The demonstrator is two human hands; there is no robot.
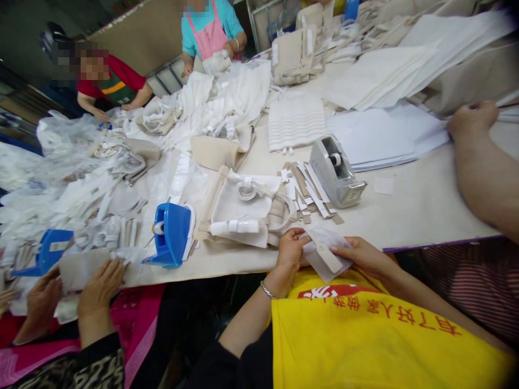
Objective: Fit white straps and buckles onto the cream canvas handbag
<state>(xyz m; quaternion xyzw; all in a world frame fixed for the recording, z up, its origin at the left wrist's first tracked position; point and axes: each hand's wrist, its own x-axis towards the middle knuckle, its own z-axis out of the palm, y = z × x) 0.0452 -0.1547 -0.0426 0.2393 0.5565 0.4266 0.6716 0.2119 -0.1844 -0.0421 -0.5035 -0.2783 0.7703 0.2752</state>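
My left hand (290,247) and my right hand (362,255) are both closed on a small white pouch (324,249) with a beige tab lying on it, held just off the table's near edge above my yellow apron (365,346). A bracelet sits on my left wrist. Right behind my left hand lies a beige and white padded brace with straps (243,208). A heap of beige and white strips (308,192) lies just beyond the pouch.
A grey tape dispenser (337,172) stands behind the strips, and blue dispensers (171,234) lie to the left. A neighbour's hands (97,289) press a beige piece at left. Another person's arm (482,162) reaches in from the right. Two people work across the table amid white fabric piles (381,75).
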